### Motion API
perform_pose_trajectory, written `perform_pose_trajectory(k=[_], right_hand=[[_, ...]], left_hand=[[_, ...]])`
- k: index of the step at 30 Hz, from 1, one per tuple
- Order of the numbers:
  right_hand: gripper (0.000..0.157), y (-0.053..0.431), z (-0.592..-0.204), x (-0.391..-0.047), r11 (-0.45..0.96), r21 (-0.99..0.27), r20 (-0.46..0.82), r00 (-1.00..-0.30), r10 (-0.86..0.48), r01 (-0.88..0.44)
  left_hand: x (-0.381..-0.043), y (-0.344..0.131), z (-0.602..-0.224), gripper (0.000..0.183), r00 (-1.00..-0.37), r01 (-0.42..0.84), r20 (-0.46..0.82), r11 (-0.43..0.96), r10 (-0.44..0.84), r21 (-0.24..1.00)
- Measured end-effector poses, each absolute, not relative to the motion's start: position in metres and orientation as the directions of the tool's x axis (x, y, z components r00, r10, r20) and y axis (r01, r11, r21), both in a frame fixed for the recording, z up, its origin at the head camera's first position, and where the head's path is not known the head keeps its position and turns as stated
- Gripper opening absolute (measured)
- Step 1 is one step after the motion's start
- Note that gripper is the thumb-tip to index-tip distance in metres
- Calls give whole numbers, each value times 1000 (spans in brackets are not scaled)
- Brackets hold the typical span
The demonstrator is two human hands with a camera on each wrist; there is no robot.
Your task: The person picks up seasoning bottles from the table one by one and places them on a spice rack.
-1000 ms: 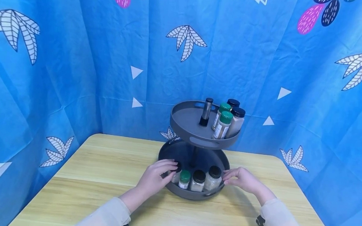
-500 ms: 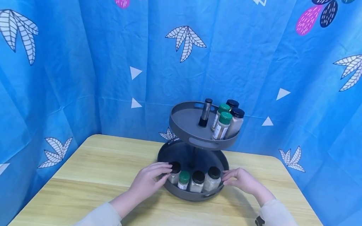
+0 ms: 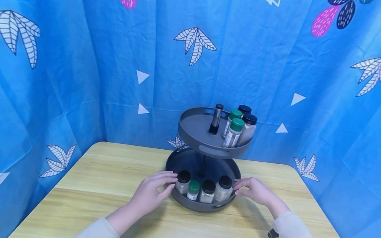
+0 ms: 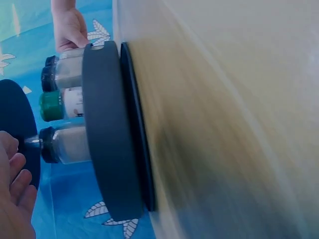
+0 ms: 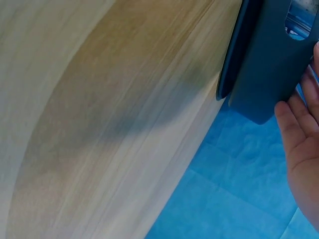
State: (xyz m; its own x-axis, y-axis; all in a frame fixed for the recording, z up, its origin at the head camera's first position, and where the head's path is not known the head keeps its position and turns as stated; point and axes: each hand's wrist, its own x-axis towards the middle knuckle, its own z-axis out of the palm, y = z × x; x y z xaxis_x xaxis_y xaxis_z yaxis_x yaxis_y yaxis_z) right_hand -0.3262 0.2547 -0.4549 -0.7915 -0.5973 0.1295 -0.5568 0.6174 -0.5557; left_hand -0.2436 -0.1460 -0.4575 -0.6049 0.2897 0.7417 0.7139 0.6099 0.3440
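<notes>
A dark grey two-tier round tray stand holds the spice jars. In the head view, a row on its lower tier (image 3: 200,206) has a black-lidded jar (image 3: 182,183) at the left, a green-lidded jar (image 3: 193,190), another black-lidded jar (image 3: 207,192) and a larger black-lidded jar (image 3: 224,189) at the right. My left hand (image 3: 152,192) is just left of the leftmost jar, fingers loosely bent, nothing held; whether its fingertips touch the lid is unclear. My right hand (image 3: 255,190) rests its extended fingertips against the lower tier's right side, as the right wrist view also shows.
The upper tier (image 3: 198,129) carries green-lidded jars (image 3: 234,133) and black-lidded jars (image 3: 248,129) on its right side, beside the central post (image 3: 216,119). The stand is on a light wooden table (image 3: 121,181). Blue patterned cloth (image 3: 248,63) hangs behind and at both sides.
My left hand has drawn back leftward from the leftmost black-lidded jar, which now shows fully in the row. The right hand stays at the lower tier's side. The jars stand where they were.
</notes>
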Motion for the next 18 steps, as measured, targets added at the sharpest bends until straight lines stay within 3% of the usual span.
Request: perform_pose_trajectory(k=[13, 18], right_hand=[[14, 254, -438, -314, 641, -539, 212, -825, -524, -546], [19, 250, -424, -307, 680, -526, 284, -860, -425, -510]], left_hand=[[-239, -160, -437, 23, -741, 581, 634, 687, 223, 436], [-239, -165, -430, 26, -771, 544, 602, 706, 207, 454]])
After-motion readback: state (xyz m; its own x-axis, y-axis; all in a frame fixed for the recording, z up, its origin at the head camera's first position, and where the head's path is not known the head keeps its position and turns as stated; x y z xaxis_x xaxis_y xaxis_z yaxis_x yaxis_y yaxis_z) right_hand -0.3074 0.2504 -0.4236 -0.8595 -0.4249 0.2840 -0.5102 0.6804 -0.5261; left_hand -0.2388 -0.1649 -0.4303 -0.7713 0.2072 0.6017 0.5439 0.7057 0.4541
